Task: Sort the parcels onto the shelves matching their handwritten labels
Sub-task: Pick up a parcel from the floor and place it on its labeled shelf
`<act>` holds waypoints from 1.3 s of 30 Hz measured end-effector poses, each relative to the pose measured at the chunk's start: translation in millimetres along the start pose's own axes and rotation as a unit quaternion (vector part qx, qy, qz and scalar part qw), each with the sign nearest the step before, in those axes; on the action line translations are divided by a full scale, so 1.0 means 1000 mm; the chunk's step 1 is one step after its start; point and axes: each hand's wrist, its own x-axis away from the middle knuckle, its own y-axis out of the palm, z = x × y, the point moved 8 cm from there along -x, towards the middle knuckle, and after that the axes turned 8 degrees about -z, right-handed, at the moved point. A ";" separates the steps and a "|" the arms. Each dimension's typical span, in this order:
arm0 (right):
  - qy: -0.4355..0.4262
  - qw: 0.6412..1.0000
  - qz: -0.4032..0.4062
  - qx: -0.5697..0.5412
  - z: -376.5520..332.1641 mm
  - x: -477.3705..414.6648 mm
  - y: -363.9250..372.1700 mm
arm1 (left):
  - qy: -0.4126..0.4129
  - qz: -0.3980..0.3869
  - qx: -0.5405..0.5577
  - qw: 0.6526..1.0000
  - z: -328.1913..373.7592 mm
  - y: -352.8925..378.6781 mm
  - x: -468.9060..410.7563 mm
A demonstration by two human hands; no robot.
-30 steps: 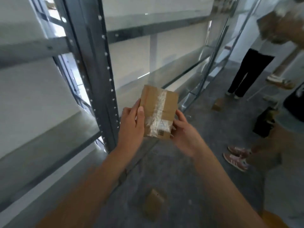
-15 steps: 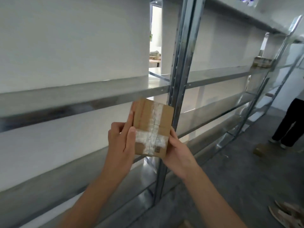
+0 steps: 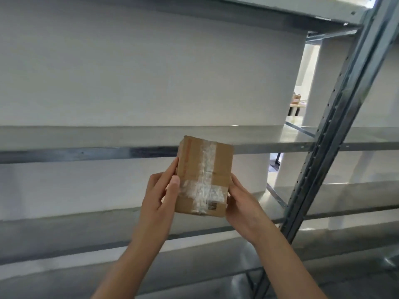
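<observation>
A small brown cardboard parcel (image 3: 204,175) crossed with clear tape and carrying a barcode sticker near its lower right corner is held upright in front of me. My left hand (image 3: 160,198) grips its left edge, thumb on the front face. My right hand (image 3: 241,203) holds its right edge from the side and below. The parcel sits in front of the middle metal shelf (image 3: 86,137) of a grey rack. No handwritten label shows on the face turned to me.
A grey perforated upright post (image 3: 332,130) slants down the right side. Another shelf (image 3: 64,229) runs below the parcel and one (image 3: 280,9) overhead. A white wall stands behind the rack. Through a gap at the right, a distant table (image 3: 296,104) holds small boxes.
My view has swung left and up along the rack, so the post now lies at the right. The floor and the other people have left view. Both hands keep the same hold.
</observation>
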 end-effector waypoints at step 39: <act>-0.050 0.986 -0.046 0.150 -0.017 0.017 0.022 | 0.058 0.096 0.069 0.991 0.014 -0.033 0.054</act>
